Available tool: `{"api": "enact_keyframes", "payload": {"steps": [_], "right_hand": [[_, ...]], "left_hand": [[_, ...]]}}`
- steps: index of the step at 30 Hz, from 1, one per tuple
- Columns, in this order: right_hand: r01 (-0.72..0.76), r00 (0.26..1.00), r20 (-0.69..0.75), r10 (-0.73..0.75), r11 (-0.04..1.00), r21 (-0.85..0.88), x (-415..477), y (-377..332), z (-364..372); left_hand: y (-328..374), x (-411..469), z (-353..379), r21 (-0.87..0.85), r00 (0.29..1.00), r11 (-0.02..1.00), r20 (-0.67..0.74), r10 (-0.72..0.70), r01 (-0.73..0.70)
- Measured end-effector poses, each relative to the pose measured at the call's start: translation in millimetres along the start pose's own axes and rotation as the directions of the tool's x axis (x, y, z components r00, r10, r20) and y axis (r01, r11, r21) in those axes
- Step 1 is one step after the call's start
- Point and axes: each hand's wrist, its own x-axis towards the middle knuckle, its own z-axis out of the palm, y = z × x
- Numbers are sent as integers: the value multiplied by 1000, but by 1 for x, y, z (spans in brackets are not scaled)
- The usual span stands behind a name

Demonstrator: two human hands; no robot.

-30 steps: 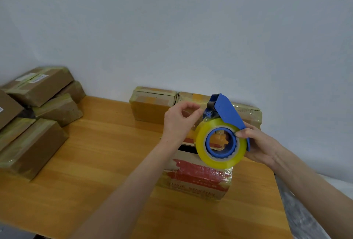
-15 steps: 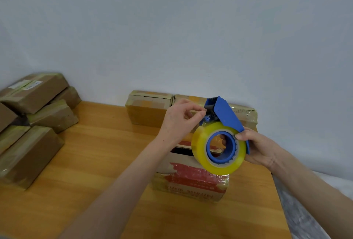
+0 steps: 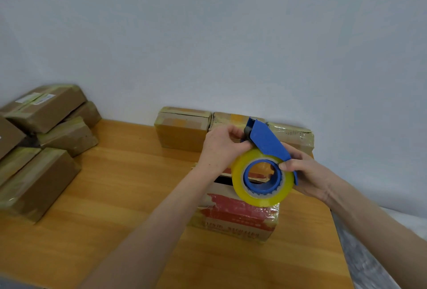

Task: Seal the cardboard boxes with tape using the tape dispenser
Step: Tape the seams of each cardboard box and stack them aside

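Fishing for the tape end, by the look of it. The blue tape dispenser (image 3: 265,143) with its yellow tape roll (image 3: 238,174) is held in the air right above the red-printed box (image 3: 233,216), not touching it as far as I can see. Their right hand (image 3: 305,170) grips it from behind, fingers wrapped round the back of the blue guard and the thumb pressed on the rim of the hub. Their left hand (image 3: 221,147) is bunched up at the nose, fingertips pinching right by the cutter. I can't tell if there's actually loose tape between them, since the fingers cover that spot.

The red-printed box shows a dark gap along its top, so I'd say it isn't sealed yet.

My two cents:
- Peel the end slowly and straight so it doesn't split.
- Mind the cutter teeth.
- Let the thumb brake the roll.
- Pull out a short tab before going down to the seam.

Behind the red-printed box, two taped boxes (image 3: 182,131) sit against the wall (image 3: 208,34). A pile of brown boxes (image 3: 41,140) is well off to its left, all on the same wooden table (image 3: 115,196).
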Motion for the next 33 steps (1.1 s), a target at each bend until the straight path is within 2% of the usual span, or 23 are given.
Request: {"api": "enact_keyframes", "payload": {"steps": [7,10,14,17,20,23,25,27,30,31,33], "right_hand": [[3,995,-99,-4,1000,-10,2,0,8],[-2,992,-128,-5,999,-53,3,1,10],[2,980,-196,-27,991,-130,4,4,11],[13,973,-223,-51,985,-172,5,4,14],[9,969,-241,-61,977,-212,4,5,13],[14,971,-229,-70,971,-238,1,3,13],[25,972,-218,-91,957,-291,0,1,13],[35,970,-215,-117,935,-352,-2,-1,13],[40,968,-210,-138,909,-415,-6,-2,11],[40,969,-202,-141,900,-435,-8,-3,9],[43,973,-180,-144,881,-471,-11,-3,7]], "left_hand": [[0,-10,7,116,973,988,-196,123,-101],[-6,-11,11,130,965,987,-233,124,-95],[-12,-7,15,19,983,999,-181,-44,48],[-20,-4,18,-206,957,953,-143,-254,222],[-19,-8,17,-527,892,767,-37,-451,366],[-18,-10,17,-612,868,673,47,-494,416],[-18,-11,19,-715,829,533,117,-547,453],[-19,-12,20,-805,772,348,201,-603,481],[-18,-14,21,-876,707,56,348,-615,479],[-19,-15,20,-878,702,6,379,-603,479],[-21,-18,20,-869,721,-15,420,-551,494]]}}
